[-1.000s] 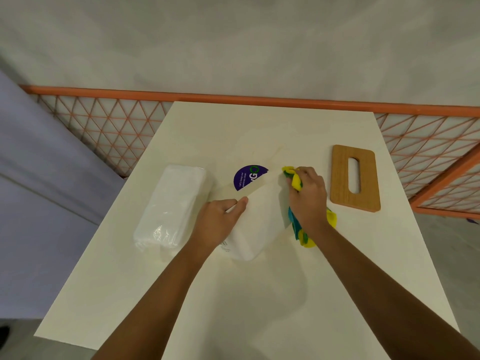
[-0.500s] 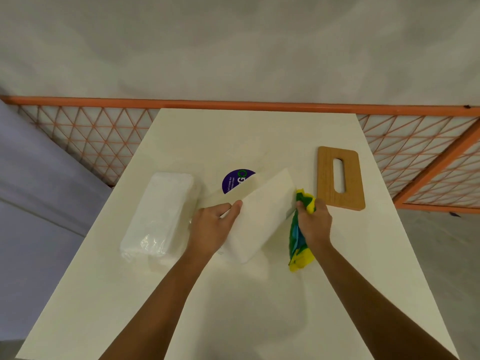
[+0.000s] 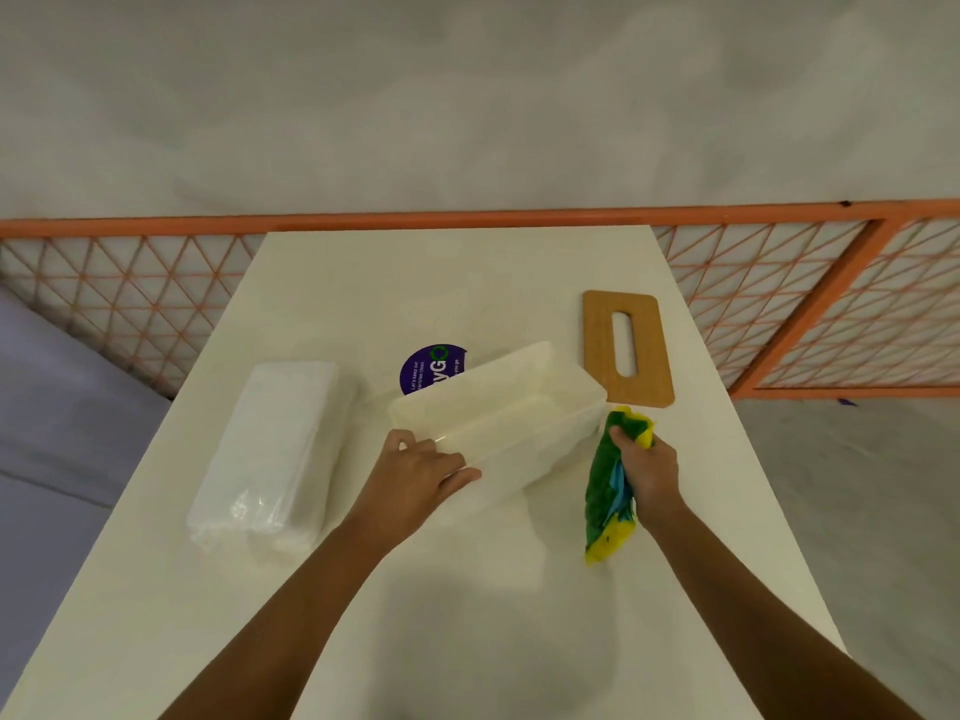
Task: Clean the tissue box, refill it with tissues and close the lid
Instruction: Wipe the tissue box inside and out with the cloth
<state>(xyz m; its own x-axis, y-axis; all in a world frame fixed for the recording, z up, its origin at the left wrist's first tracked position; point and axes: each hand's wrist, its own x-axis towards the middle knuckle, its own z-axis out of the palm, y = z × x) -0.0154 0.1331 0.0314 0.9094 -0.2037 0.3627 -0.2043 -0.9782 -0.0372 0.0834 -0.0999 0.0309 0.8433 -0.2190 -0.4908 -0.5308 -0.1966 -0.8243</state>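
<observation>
A person's left hand grips the near rim of the clear tissue box, now turned opening-up at the centre of the table — half a second earlier its base faced upward. The right hand clutches the green-and-yellow cloth just beside the box's right end. Wiping the inside looks to be next (tissue pack left, wooden lid right, both waiting).

Tissue box now opening-up.
</observation>
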